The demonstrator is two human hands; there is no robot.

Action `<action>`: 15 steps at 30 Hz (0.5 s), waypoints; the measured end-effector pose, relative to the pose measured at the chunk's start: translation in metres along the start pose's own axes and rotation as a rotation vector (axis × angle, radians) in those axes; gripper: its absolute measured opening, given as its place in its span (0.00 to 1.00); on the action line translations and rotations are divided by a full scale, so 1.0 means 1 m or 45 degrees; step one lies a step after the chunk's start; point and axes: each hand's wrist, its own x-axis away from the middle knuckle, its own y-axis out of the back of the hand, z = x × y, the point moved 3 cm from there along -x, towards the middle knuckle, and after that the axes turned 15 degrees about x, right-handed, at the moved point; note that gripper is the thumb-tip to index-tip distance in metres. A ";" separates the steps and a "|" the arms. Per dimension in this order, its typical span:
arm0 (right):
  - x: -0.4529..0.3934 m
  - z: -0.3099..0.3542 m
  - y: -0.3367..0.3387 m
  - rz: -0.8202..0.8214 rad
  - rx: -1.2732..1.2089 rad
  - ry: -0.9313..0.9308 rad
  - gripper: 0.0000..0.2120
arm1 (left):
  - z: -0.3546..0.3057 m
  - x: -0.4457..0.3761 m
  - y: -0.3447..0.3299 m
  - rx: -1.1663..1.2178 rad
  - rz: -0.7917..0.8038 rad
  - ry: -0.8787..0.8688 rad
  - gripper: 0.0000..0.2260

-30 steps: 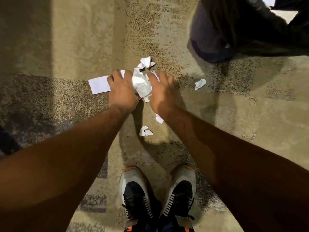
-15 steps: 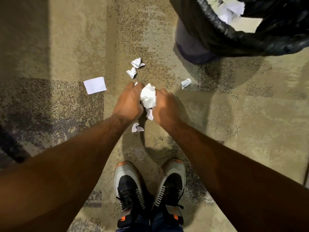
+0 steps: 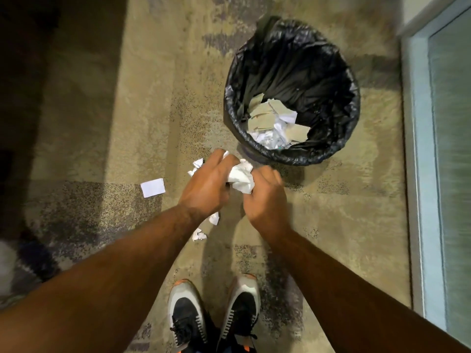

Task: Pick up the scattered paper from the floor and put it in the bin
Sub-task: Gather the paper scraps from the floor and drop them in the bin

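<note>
— At the near edge of the carpet, what stands?
— Two trainers. Beyond them, small scraps lie on the floor.
— And the hands?
— The left hand and right hand are closed together around a crumpled paper wad.
— Farther off?
— A flat slip lies to the left; the black-lined bin, paper inside, stands near the glass panel.

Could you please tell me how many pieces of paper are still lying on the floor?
4: a flat sheet left, crumpled scraps beyond the left hand, two beneath it. More may be hidden.
</note>
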 end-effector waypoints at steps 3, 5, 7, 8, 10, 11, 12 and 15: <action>-0.010 0.000 0.042 -0.143 -0.007 0.065 0.17 | -0.033 -0.015 0.018 -0.028 -0.027 -0.090 0.20; -0.022 -0.002 0.065 -0.178 0.022 0.072 0.19 | -0.054 -0.027 0.028 -0.042 -0.054 -0.145 0.21; -0.035 -0.006 0.083 -0.147 0.083 0.026 0.20 | -0.072 -0.043 0.036 -0.050 -0.059 -0.192 0.21; -0.041 -0.009 0.091 -0.147 0.109 -0.004 0.19 | -0.080 -0.053 0.038 -0.048 -0.059 -0.200 0.20; -0.054 -0.016 0.102 -0.163 0.109 -0.073 0.21 | -0.091 -0.073 0.040 -0.023 -0.071 -0.171 0.22; -0.062 -0.022 0.104 -0.166 0.089 -0.120 0.24 | -0.096 -0.084 0.041 -0.003 -0.088 -0.142 0.24; -0.068 -0.027 0.106 -0.161 0.053 -0.169 0.26 | -0.100 -0.093 0.041 0.020 -0.101 -0.112 0.27; -0.084 -0.043 0.105 -0.141 -0.103 -0.228 0.34 | -0.107 -0.111 0.040 0.078 -0.060 -0.038 0.45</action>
